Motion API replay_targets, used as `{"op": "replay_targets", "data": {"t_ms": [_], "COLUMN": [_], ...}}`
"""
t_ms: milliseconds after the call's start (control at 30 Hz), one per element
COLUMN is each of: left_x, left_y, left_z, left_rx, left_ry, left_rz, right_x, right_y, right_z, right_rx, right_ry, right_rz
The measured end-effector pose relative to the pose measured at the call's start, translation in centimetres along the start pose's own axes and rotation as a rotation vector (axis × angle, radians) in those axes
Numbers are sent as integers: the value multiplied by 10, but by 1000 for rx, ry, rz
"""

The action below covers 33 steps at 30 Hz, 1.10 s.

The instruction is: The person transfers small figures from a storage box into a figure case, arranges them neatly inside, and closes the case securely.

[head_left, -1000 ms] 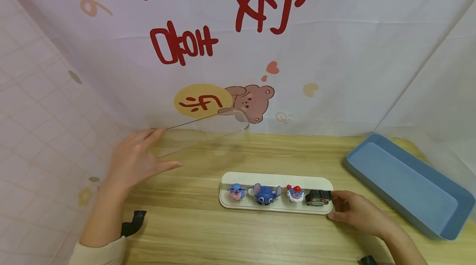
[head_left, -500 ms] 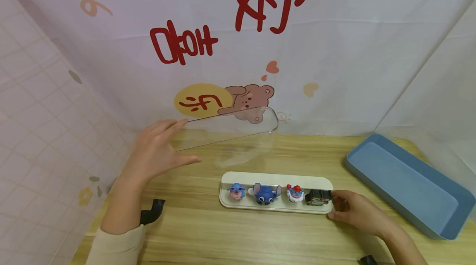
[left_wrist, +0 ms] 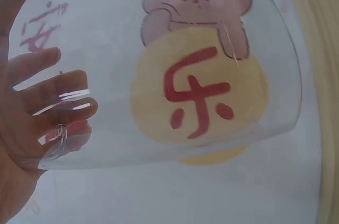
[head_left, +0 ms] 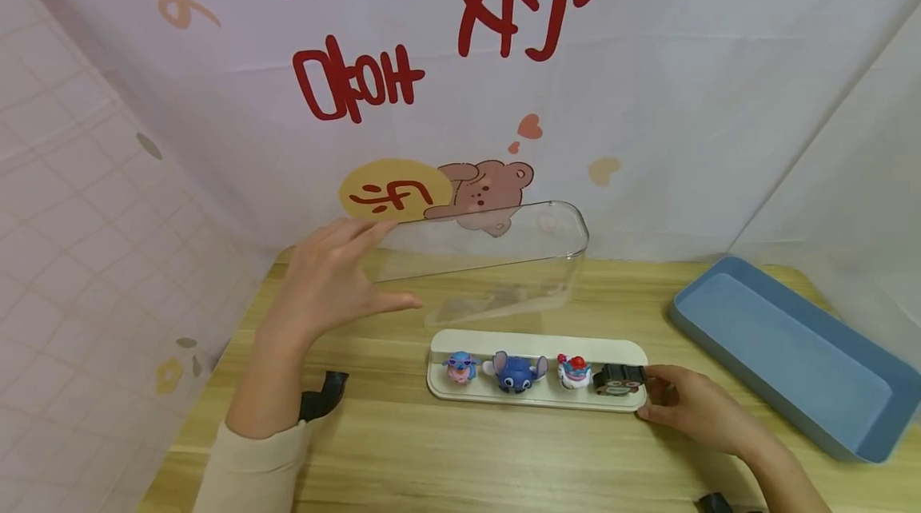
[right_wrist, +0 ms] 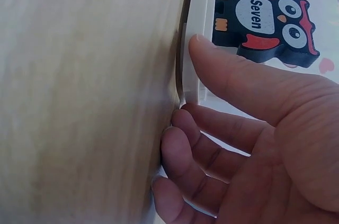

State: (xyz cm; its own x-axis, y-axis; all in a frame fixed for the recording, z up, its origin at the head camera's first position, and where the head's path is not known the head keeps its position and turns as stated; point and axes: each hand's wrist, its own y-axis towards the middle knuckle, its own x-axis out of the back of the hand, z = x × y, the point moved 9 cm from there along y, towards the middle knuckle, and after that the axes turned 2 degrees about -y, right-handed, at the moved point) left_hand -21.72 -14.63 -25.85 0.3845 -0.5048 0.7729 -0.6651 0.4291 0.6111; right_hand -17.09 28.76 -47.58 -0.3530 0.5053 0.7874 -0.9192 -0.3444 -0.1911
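Note:
My left hand (head_left: pixel 324 285) grips the left end of a long clear plastic cover (head_left: pixel 496 264), fingers spread on one side and thumb on the other. The cover is raised off the table, behind and above a cream display base (head_left: pixel 536 343). On the base stand a blue-and-pink figurine (head_left: pixel 460 369), a blue big-eared figurine (head_left: pixel 515 375), a white figurine with a red top (head_left: pixel 574 374) and a black owl block (right_wrist: pixel 265 23) marked "Seven". My right hand (head_left: pixel 694 409) holds the base's right end, its thumb (right_wrist: pixel 238 75) against the rim and fingers curled at the edge.
A blue rectangular tray (head_left: pixel 799 369) sits at the right of the wooden table (head_left: pixel 460 457). Printed white cloth (head_left: pixel 669 97) hangs behind. A black curved piece (head_left: pixel 325 395) is beside the left forearm, and another black piece (head_left: pixel 714 503) is near the bottom right.
My left hand has carried the clear cover rightward, so that more of it hangs behind the base. The right hand and the base have stayed in place.

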Motion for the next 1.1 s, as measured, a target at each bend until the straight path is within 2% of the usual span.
{"op": "replay_targets", "data": {"t_ms": [700,1100], "left_x": [-9,-24], "left_y": [29,31], "left_z": [-49,-61], "left_rx": [-106,-79], "left_ry": [-114,-132], "left_rz": [-19,47], "right_x": [2,0], "right_y": [0,1], "right_z": [1,1], "right_rx": [16,32], "right_ry": [-4,3], "right_rz": [-14,-13]}}
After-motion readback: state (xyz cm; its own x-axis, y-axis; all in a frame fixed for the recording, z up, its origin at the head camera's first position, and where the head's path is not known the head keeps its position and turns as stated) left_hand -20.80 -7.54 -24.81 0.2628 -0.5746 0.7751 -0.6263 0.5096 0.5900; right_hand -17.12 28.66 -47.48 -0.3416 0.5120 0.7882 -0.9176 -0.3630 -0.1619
